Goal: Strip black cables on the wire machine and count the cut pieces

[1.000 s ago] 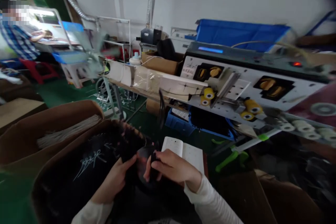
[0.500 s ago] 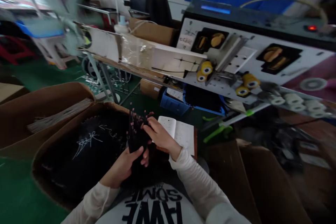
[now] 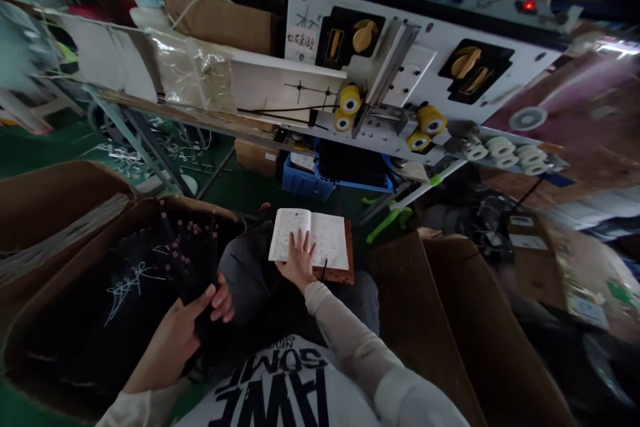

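Observation:
My left hand point(image 3: 183, 330) is closed round a bundle of black wires with pink tips point(image 3: 193, 253), held over a large cardboard box point(image 3: 75, 260) full of more black wires. My right hand point(image 3: 300, 259) lies flat with fingers spread on an open notebook point(image 3: 327, 243) resting on my knee. Both sleeves are light-coloured.
A white wire-feeding machine point(image 3: 400, 80) with yellow rollers point(image 3: 350, 99) and white rollers stands ahead on a bench. A blue crate point(image 3: 305, 181) sits under it. Another brown cardboard box point(image 3: 450, 320) stands to my right, and one more at far left point(image 3: 45, 193). The floor is green.
The view tipped downward. My right hand let go of the wire bundle and moved onto the notebook. My left hand kept the bundle and shifted left over the box.

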`<state>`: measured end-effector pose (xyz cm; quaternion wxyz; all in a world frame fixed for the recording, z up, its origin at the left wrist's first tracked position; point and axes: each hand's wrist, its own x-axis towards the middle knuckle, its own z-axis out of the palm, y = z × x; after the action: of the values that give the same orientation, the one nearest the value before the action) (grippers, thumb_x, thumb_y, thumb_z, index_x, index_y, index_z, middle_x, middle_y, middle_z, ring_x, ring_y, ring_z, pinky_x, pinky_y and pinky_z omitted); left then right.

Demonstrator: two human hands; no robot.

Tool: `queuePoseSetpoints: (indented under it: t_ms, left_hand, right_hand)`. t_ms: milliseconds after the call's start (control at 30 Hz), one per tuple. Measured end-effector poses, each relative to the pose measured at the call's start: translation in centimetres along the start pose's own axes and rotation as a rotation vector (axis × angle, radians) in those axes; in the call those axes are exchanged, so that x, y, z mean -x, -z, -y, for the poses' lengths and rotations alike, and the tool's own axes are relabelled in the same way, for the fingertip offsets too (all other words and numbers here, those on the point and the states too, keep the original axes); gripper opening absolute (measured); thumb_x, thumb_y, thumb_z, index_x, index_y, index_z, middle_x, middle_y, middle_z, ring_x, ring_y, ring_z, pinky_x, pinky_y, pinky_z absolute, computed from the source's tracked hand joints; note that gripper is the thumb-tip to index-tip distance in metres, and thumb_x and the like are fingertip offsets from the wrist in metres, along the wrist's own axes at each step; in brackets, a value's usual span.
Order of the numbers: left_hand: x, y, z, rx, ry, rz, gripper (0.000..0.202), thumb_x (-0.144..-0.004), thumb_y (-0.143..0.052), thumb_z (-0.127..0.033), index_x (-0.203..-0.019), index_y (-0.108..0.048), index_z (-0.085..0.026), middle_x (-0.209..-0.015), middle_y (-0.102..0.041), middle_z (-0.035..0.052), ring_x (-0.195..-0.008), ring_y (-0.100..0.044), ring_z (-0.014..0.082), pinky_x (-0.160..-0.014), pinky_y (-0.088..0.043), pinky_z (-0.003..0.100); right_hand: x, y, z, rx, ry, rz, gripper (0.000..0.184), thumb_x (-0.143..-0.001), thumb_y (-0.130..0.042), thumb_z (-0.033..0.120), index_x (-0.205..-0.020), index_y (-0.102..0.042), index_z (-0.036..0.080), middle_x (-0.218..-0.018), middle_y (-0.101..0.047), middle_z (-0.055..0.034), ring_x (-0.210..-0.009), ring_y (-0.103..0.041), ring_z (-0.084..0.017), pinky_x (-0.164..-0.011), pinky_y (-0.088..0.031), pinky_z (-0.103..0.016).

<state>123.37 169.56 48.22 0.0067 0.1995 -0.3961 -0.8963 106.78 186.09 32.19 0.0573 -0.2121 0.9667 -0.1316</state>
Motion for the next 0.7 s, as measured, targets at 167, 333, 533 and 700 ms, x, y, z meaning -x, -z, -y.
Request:
queuePoseSetpoints:
  t_ms: [167,333,533,700]
  left_hand:
    - [0.1,-0.5,0.3,0.005,0.023,-0.026,0.009,-0.083,-0.058,-0.025,-0.086,-0.057,-0.017,-0.062,-0.040,-0.0034,-0.051,-0.037,0.0066,-0.050,-0.041,0.025]
    - [0.7,-0.3,-0.1,0.003,0.013,-0.073,0.009,-0.082,-0.060,-0.024,-0.085,-0.057,-0.016,-0.063,-0.038,-0.0035,-0.052,-0.036,0.0067,-0.051,-0.040,0.025]
    - [0.8,0.5,-0.3,0.039,0.003,-0.101,0.009,-0.083,-0.059,-0.024,-0.088,-0.057,-0.017,-0.064,-0.038,-0.0035,-0.053,-0.035,0.0067,-0.052,-0.041,0.026]
    - [0.4,0.8,-0.5,0.051,0.001,-0.088,0.011,-0.081,-0.062,-0.025,-0.086,-0.057,-0.017,-0.062,-0.038,-0.0041,-0.051,-0.035,0.0068,-0.051,-0.041,0.026]
  right_hand:
    - [-0.3,-1.9,1.2,0.024,0.026,0.100,0.106,-0.063,-0.069,0.045,-0.147,-0.015,0.012,-0.154,0.002,-0.0178,-0.139,0.010,-0.041,-0.104,0.005,-0.065]
    - [0.1,-1.5,2.3,0.002,-0.017,0.017,0.073,-0.077,-0.053,0.027,-0.144,-0.029,0.011,-0.153,-0.018,-0.0137,-0.140,-0.012,-0.031,-0.110,-0.006,-0.054]
    - [-2.1,9.8,0.1,0.052,0.067,-0.007,0.044,-0.094,-0.028,0.025,-0.135,-0.043,0.019,-0.124,-0.058,-0.0130,-0.101,-0.060,-0.022,-0.084,-0.044,-0.032]
    - [-2.6,19.9,-4.1,0.241,0.205,0.089,0.034,-0.094,-0.033,0.025,-0.115,-0.059,0.023,-0.094,-0.070,-0.0109,-0.084,-0.066,-0.026,-0.070,-0.046,-0.034]
